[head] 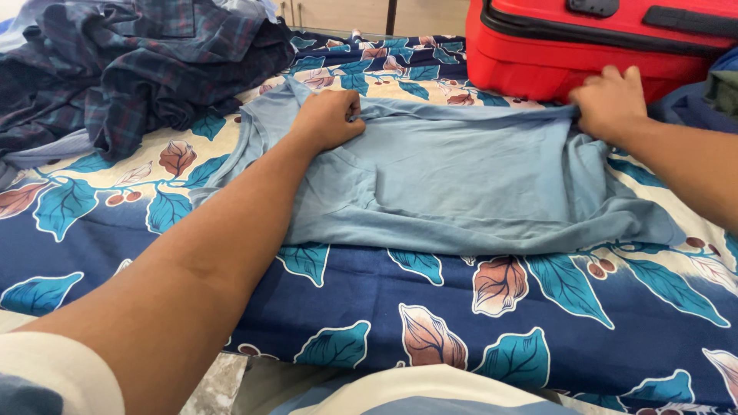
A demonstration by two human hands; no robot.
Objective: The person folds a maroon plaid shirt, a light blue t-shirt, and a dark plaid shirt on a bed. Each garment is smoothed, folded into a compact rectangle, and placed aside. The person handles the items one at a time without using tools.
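Both hands, left hand (327,119) and right hand (611,100), pinch the light blue garment's (461,184) far edge, each grip closed on cloth, holding it taut and flat on the bed (538,307).

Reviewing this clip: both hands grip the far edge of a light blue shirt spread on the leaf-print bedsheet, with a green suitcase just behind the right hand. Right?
Not quite: the suitcase is red, not green, as the head view shows. The rest holds: the left hand and right hand grip the far edge of the light blue shirt on the leaf-print bedsheet.

Leaf-patterned bedsheet (492,307) covers bed; wooden cabinets (346,14) behind.
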